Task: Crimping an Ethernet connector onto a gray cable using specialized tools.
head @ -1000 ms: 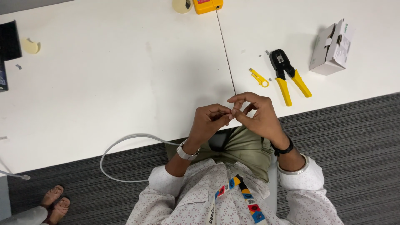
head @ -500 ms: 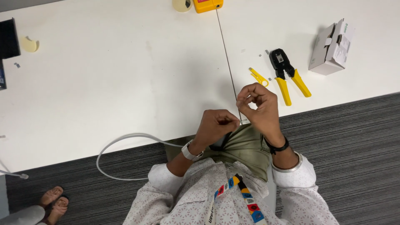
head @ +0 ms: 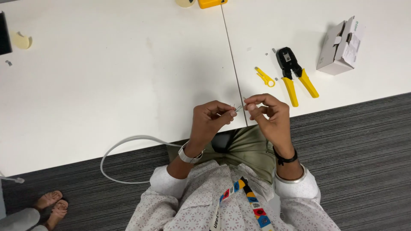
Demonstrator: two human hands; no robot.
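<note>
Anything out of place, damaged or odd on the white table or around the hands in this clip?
Nothing damaged or spilled. Small grey bits lie scattered beside the black-and-yellow crimping pliers, the white cardboard box rests open on its side, and the white cable loops off the table edge toward the floor.

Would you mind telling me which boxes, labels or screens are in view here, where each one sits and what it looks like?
Cardboard box: far right of the white table, beyond the yellow-handled pliers; small, grey-white, flaps open, a printed label on one side.
Dark device: left edge of the table, cut off by the frame; flat and black, possibly a screen, cannot tell.
Lanyard: on the person's chest; a strip of coloured blocks.
</note>
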